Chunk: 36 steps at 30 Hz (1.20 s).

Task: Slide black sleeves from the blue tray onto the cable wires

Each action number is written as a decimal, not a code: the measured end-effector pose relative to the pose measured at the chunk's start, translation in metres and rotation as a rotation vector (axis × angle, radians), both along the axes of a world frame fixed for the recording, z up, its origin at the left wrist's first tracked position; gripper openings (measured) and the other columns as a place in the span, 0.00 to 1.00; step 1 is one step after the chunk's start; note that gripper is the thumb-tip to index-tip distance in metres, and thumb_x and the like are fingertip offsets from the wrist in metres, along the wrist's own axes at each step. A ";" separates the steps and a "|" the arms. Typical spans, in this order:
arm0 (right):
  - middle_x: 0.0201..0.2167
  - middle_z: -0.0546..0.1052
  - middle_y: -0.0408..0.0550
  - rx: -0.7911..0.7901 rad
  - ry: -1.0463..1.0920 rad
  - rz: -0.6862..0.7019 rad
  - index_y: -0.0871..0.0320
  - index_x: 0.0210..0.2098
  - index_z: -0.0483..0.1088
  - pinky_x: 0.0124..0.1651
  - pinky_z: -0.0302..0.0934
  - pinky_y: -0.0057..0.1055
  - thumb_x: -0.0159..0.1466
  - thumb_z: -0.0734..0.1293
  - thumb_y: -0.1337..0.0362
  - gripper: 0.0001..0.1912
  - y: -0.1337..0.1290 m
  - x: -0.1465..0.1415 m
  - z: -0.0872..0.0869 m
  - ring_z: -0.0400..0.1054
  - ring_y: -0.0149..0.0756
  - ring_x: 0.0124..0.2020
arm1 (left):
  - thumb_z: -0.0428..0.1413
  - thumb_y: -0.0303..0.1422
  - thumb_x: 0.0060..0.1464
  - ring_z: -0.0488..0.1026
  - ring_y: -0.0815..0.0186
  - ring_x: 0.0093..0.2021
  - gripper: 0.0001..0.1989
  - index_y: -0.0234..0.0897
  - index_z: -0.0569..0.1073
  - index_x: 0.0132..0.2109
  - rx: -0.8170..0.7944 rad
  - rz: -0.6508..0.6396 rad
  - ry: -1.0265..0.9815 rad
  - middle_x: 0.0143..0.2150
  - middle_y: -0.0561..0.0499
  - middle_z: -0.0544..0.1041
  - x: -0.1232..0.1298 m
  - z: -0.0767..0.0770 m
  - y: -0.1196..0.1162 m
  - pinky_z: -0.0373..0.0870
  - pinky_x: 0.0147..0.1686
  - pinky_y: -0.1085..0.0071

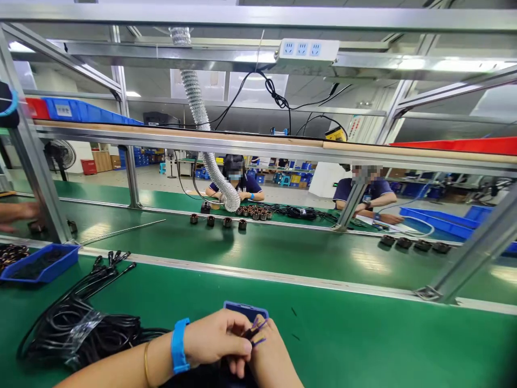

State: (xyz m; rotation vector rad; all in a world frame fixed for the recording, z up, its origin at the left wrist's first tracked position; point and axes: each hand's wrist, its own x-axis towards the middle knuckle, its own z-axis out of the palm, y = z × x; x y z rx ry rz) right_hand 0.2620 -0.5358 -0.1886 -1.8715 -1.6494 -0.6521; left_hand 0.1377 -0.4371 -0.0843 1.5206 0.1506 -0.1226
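Note:
My left hand (220,337), with a blue wrist strap (179,346) and a thin gold bangle above it, pinches a small black cable end (250,333). Thin purple and yellow wires (259,325) stick out from that end. Close against it on the right is my right hand (269,345), its fingers curled around the wires and partly hidden behind my left hand. Just beyond both hands a small dark blue tray (246,310) lies on the green bench (363,345), its near part covered by them.
Bundled black cables (100,328) lie at the left, near a blue bin (44,263). Metal posts and a rail (283,277) cross ahead. Wound copper parts (226,222) stand beyond on the green belt. Two people sit opposite; another person's hand (18,213) shows far left.

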 end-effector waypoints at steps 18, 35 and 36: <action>0.34 0.73 0.46 -0.020 0.447 0.182 0.55 0.40 0.66 0.37 0.66 0.28 0.72 0.56 0.69 0.09 -0.035 0.000 0.057 0.68 0.34 0.35 | 0.58 0.35 0.39 0.57 0.74 0.20 0.10 0.35 0.70 0.30 -0.038 0.428 0.016 0.18 0.60 0.62 0.005 -0.012 0.001 0.51 0.20 0.76; 0.35 0.71 0.49 0.064 0.214 0.180 0.55 0.41 0.65 0.37 0.64 0.33 0.69 0.59 0.72 0.07 -0.044 0.002 0.073 0.65 0.38 0.36 | 0.61 0.35 0.39 0.58 0.73 0.23 0.11 0.33 0.72 0.30 -0.025 0.424 0.024 0.22 0.57 0.64 0.001 -0.010 0.001 0.51 0.24 0.74; 0.34 0.71 0.49 0.068 0.205 0.191 0.55 0.41 0.65 0.36 0.64 0.32 0.70 0.58 0.72 0.07 -0.043 0.001 0.072 0.66 0.37 0.35 | 0.61 0.36 0.39 0.58 0.73 0.24 0.12 0.33 0.72 0.30 -0.019 0.429 0.027 0.22 0.57 0.65 0.002 -0.011 0.001 0.51 0.24 0.74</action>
